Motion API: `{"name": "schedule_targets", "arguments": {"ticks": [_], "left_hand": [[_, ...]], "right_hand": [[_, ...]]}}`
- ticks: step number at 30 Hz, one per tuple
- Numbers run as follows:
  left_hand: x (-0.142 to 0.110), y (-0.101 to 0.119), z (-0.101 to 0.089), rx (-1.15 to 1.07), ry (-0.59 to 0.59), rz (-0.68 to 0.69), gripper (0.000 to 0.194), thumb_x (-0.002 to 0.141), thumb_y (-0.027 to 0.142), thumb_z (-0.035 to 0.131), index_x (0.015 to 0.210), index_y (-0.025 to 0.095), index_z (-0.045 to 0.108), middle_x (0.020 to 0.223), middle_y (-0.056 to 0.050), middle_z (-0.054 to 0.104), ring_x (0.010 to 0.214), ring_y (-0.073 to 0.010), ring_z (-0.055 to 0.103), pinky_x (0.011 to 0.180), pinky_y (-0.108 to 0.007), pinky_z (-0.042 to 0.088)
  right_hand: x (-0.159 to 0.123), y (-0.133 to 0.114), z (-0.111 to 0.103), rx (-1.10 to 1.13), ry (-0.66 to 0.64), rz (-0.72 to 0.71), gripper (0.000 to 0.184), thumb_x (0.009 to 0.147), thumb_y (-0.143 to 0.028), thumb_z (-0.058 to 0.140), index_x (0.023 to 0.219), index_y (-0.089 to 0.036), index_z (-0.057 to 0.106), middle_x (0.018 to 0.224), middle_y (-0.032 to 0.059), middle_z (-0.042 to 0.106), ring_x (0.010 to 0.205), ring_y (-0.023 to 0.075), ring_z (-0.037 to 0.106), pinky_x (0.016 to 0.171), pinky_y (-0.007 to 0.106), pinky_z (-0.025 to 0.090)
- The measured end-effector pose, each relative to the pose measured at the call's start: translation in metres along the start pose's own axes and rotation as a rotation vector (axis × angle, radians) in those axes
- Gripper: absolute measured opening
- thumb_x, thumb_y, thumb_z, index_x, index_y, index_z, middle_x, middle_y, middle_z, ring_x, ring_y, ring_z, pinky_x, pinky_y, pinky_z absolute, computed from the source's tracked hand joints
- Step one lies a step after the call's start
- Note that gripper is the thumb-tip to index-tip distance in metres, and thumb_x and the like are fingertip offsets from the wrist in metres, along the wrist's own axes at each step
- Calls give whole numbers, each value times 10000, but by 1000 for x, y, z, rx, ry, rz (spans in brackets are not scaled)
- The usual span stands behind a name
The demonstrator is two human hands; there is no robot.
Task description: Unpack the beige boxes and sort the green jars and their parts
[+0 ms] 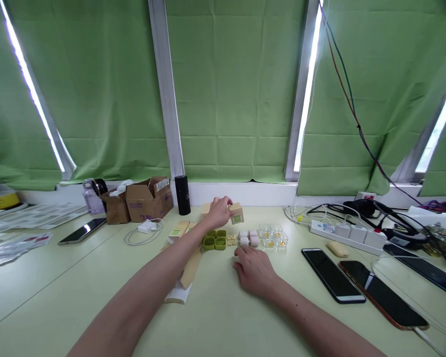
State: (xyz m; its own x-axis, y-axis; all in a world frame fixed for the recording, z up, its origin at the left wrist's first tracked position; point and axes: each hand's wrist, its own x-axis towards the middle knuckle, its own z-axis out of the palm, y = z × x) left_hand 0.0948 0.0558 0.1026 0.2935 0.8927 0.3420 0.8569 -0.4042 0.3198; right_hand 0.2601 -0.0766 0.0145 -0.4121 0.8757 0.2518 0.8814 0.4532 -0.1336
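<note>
My left hand (218,212) is closed on the edge of a small tan cardboard box (237,213) with a greenish label, at the back of the table. Another tan box (205,208) stands partly hidden behind that hand. Below it sit several olive-green square cups (220,243), and small cream-coloured pieces (231,240) lie beside them. My right hand (255,270) rests on the table, fingers loosely bent and thumb apart, with nothing visible in it. Just beyond its fingertips are several pale pink blocks (249,238). Clear cups (273,235) with gold-coloured bits stand to their right.
Flattened tan packaging (191,267) lies under my left forearm. Phones (332,275) and a power strip (347,231) with tangled cables are on the right. Brown cardboard boxes (148,201), a black cylinder (182,195), and a white charger (147,226) stand on the left.
</note>
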Motion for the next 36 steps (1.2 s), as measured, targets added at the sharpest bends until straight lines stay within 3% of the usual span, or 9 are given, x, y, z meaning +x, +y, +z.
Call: {"name": "schedule_targets", "arguments": {"ticks": [3,6,10,14,18,20,22,29,36], "left_hand": [[-30,9,-21,-76,-15,102,229,923,291,575,1138,246,508,1269,-86,591,1177,-256,531,962,-355,463],[-69,15,-28,-178,-35,190,194,933,282,539,1119,243,501,1189,-73,619,1062,-238,578,906,-350,481],[-116,17,-15,-266,-78,166,139,914,246,532,1048,236,499,1095,-62,623,938,-222,589,840,-351,487],[-145,21,1,-292,-147,162,177,903,208,513,1076,243,495,1158,-72,624,1027,-233,601,878,-358,497],[-155,26,5,-292,-176,139,403,886,236,569,1280,254,487,1402,-118,557,1269,-279,555,1066,-420,461],[-156,25,7,-297,-174,107,632,844,253,639,1434,258,411,1541,-132,459,1408,-308,459,1164,-453,395],[-157,22,11,-311,-171,57,735,850,269,638,1519,247,334,1592,-142,409,1452,-314,419,1186,-464,381],[-163,4,37,-308,-126,-15,597,920,248,502,1507,248,393,1480,-123,533,1377,-278,508,1133,-418,449],[-164,2,40,-328,-182,-14,539,928,242,488,1465,268,452,1399,-101,581,1299,-267,556,1050,-387,500]], "right_hand": [[4,13,-12,-17,-30,165,169,964,-306,526,1008,-211,660,985,109,753,884,266,704,705,333,403],[8,29,-21,-25,0,243,207,986,-269,464,991,-212,663,976,116,757,870,275,707,676,327,383],[8,43,-23,-10,-5,278,200,976,-254,473,969,-218,670,951,108,757,862,267,706,647,306,359],[0,43,-13,19,-43,253,143,941,-247,536,957,-206,672,945,104,761,880,264,703,646,299,349],[-9,43,-5,63,-62,226,126,942,-254,558,995,-201,659,963,89,759,902,245,693,662,290,345],[-11,45,-5,90,-67,217,118,947,-254,555,975,-206,658,964,73,755,905,227,687,668,280,342],[-12,47,-8,118,-77,212,108,944,-258,563,941,-209,659,942,57,753,882,209,680,662,271,337],[-19,46,-24,208,-149,148,99,884,-328,674,878,-229,671,857,10,751,787,178,647,635,267,312],[-20,40,-20,185,-134,143,174,935,-390,631,880,-230,672,863,17,759,806,191,663,638,272,305]]}}
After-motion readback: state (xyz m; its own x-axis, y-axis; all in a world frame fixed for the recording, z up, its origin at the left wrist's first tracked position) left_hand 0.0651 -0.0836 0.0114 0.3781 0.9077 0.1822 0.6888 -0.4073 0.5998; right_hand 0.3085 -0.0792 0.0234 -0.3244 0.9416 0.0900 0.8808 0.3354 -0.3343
